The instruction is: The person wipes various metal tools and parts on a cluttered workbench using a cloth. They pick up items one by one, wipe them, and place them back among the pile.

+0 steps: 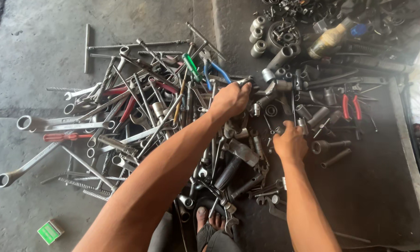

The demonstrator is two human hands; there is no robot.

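Both forearms (158,177) are bare and sleeveless; a dark sandal (209,231) is on the foot.

Both hands' (231,99) fingertips seem buried among tools (140,107).

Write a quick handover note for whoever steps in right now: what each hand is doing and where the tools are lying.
Left hand: reaching into the tool pile, grip closing on a metal piece at the pile's far edge.
Right hand: fingers down among loose sockets on the dark mat; whether it holds one is unclear.
Red-handled pliers lie right of the sockets.
Wrenches are heaped unsorted on the concrete.
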